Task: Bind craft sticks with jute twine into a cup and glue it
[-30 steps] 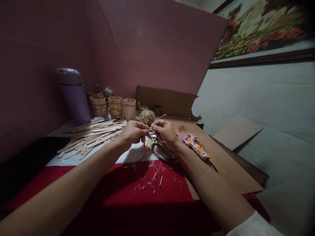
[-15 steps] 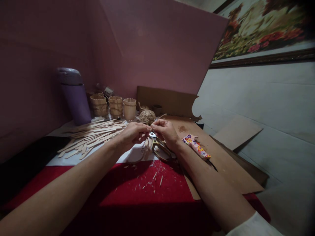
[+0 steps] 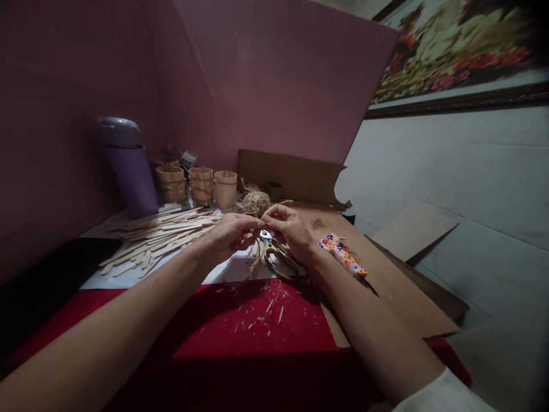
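My left hand (image 3: 234, 232) and my right hand (image 3: 288, 228) meet fingertip to fingertip, both closed in a pinch on a thin piece of twine (image 3: 256, 264). Its strands hang below the fingers, and a short end sticks out past my right hand; the pinched part is mostly hidden. Right under the hands lie scissors (image 3: 274, 257) with gold-coloured handles, partly covered by my right hand. Just behind the fingertips sits a ball of twine (image 3: 256, 202).
Many wooden craft sticks (image 3: 165, 237) are spread on white paper at left. Behind them stand wooden cups (image 3: 225, 190) and a purple flask (image 3: 132, 177). A flower-patterned wrapped object (image 3: 342, 254) lies on cardboard (image 3: 398, 303) at right. Wood scraps litter the red cloth (image 3: 240, 337).
My right fingers have shifted very slightly to the left, and the hanging twine has moved a little. Everything else stays put.
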Action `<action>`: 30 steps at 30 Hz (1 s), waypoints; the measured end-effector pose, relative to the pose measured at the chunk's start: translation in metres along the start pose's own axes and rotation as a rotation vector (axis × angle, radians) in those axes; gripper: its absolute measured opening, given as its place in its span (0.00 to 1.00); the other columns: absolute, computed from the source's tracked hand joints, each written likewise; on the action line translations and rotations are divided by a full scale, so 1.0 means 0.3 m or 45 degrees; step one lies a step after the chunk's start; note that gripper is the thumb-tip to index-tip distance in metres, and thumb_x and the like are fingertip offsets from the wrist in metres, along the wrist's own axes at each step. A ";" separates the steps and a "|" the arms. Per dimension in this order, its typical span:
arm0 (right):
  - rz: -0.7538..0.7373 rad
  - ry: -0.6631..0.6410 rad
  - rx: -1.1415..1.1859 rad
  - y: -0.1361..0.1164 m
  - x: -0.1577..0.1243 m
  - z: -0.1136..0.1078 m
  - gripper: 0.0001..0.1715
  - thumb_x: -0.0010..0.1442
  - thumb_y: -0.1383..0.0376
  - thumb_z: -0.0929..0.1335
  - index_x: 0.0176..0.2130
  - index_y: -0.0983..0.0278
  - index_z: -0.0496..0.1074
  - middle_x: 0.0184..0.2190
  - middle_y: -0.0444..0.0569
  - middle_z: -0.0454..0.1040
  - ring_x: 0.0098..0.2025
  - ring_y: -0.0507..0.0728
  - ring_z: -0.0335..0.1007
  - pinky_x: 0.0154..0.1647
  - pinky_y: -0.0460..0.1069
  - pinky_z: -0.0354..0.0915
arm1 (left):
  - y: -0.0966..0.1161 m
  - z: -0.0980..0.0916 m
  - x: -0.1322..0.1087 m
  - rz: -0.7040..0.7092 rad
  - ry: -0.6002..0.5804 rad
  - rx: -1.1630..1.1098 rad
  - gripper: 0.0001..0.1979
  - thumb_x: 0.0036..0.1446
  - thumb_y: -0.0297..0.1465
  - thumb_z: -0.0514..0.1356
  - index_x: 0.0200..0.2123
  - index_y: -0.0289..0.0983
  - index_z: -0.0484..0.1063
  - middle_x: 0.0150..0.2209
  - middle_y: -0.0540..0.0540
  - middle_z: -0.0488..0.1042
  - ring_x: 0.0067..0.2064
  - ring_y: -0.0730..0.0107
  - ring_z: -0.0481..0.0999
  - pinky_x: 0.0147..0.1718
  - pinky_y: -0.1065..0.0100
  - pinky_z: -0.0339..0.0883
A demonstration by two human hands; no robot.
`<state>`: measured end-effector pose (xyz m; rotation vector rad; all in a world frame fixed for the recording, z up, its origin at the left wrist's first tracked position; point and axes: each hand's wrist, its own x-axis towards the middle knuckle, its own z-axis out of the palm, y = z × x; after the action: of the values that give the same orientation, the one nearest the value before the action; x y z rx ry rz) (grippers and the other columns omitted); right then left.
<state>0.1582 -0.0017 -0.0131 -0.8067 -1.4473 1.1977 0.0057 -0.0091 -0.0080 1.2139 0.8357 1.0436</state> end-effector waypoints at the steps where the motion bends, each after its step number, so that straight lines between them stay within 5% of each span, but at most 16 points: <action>1: -0.002 -0.005 -0.006 0.001 0.001 0.000 0.15 0.47 0.59 0.73 0.26 0.64 0.66 0.17 0.38 0.63 0.18 0.45 0.50 0.18 0.44 0.45 | 0.002 0.002 -0.001 -0.011 0.017 0.001 0.09 0.42 0.27 0.66 0.18 0.31 0.68 0.16 0.52 0.62 0.16 0.83 0.59 0.15 0.76 0.43; 11: 0.011 0.033 -0.065 0.011 0.002 0.007 0.22 0.42 0.53 0.76 0.27 0.64 0.66 0.18 0.41 0.70 0.16 0.45 0.53 0.17 0.43 0.46 | 0.020 0.026 -0.004 0.082 0.213 0.026 0.06 0.40 0.26 0.65 0.19 0.32 0.70 0.11 0.54 0.59 0.12 0.84 0.53 0.13 0.75 0.39; 21: 0.035 0.019 0.005 0.019 0.009 0.007 0.19 0.47 0.56 0.74 0.28 0.64 0.65 0.19 0.41 0.71 0.15 0.43 0.53 0.15 0.41 0.47 | 0.023 0.026 -0.017 0.100 0.119 0.021 0.05 0.40 0.27 0.60 0.17 0.32 0.69 0.13 0.52 0.60 0.15 0.82 0.54 0.15 0.74 0.40; 30: 0.031 0.053 -0.024 0.016 0.010 0.011 0.17 0.46 0.57 0.73 0.27 0.64 0.65 0.17 0.40 0.70 0.16 0.44 0.55 0.15 0.41 0.47 | -0.003 0.015 0.005 0.087 0.144 -0.025 0.09 0.39 0.28 0.66 0.17 0.32 0.68 0.13 0.54 0.60 0.14 0.84 0.55 0.14 0.75 0.41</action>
<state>0.1537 0.0015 -0.0166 -0.8603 -1.4202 1.1803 0.0105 -0.0092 -0.0079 1.1827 0.8742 1.1822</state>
